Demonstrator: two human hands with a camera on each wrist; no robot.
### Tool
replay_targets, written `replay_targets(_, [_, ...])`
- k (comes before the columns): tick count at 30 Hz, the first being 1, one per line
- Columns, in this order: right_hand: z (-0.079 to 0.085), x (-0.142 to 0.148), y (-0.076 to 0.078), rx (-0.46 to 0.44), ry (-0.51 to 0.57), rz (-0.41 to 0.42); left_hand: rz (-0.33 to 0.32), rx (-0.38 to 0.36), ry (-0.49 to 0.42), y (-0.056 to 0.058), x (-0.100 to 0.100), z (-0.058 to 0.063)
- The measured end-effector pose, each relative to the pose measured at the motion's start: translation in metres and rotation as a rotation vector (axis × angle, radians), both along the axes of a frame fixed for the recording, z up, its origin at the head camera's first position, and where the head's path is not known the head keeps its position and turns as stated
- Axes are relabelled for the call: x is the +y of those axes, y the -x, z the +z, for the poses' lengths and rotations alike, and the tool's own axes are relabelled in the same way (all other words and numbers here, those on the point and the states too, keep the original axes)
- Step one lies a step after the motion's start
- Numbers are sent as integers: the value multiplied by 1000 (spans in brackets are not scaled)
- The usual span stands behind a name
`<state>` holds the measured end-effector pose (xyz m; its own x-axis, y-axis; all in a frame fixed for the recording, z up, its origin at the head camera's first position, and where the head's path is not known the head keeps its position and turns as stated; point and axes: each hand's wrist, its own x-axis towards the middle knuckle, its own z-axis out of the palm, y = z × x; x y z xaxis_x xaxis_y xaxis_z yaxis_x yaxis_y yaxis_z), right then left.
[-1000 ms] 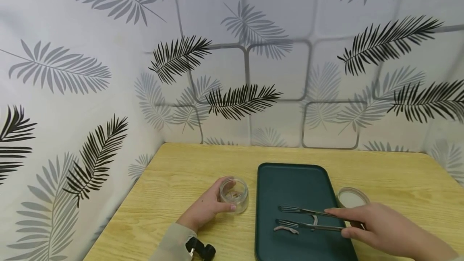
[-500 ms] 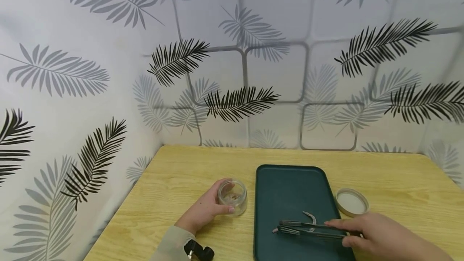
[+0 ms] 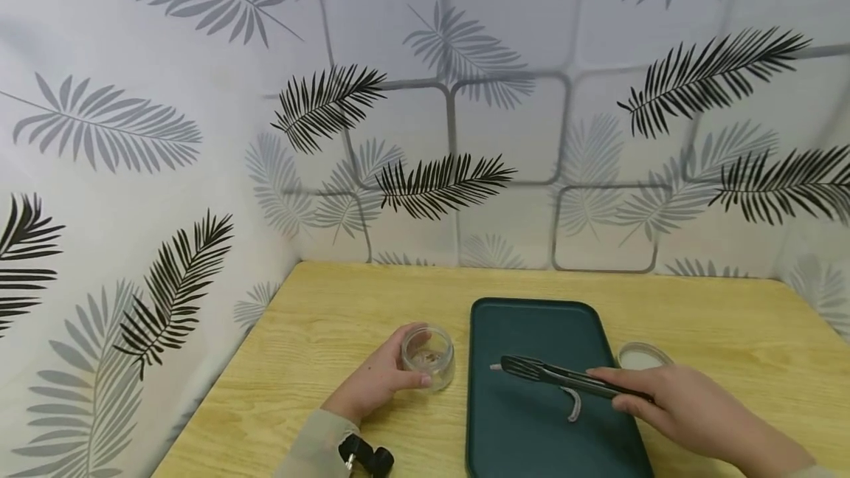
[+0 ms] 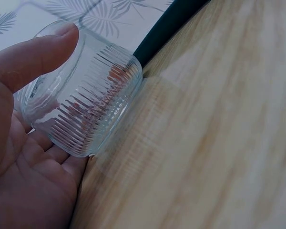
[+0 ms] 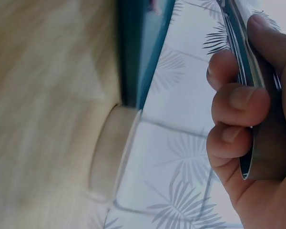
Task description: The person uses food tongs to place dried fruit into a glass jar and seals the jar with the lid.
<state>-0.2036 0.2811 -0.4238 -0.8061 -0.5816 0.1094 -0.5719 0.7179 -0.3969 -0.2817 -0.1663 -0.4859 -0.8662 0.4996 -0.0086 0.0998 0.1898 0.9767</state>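
Note:
In the head view my left hand [image 3: 372,383] holds a clear glass jar [image 3: 441,375] standing on the table, thumb and fingers around its side. Small reddish-brown bits [image 4: 93,107] lie at the bottom, seen through the ribbed glass in the left wrist view. My right hand [image 3: 697,410] grips metal tongs [image 3: 584,382], their slotted ends closed together above the dark green tray [image 3: 531,330]. From the tips pokes the end of a thin pinkish strip [image 3: 495,366]; the rest of it is hidden. Another curved, worm-like strip [image 3: 575,408] lies on the tray under the tongs.
A round pale lid [image 3: 639,357] lies on the wooden table [image 3: 372,293] right of the tray, partly behind the right hand. The jar stands close to the tray's left edge. A leaf-patterned sheet [image 3: 505,131] rises behind the table and on its left.
The tongs have come down over the left strip, closed on it and lifted it up off the tray. The other strip stays on the tray. The left hand and jar have not moved.

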Motion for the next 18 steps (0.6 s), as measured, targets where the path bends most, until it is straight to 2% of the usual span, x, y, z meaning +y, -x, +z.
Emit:
replay_targets(8, [11, -25, 8, 178, -15, -1, 8, -12, -4, 0, 1, 3])
replay_targets(18, [21, -49, 13, 195, -11, 5, 4, -22, -5, -1, 0, 1])
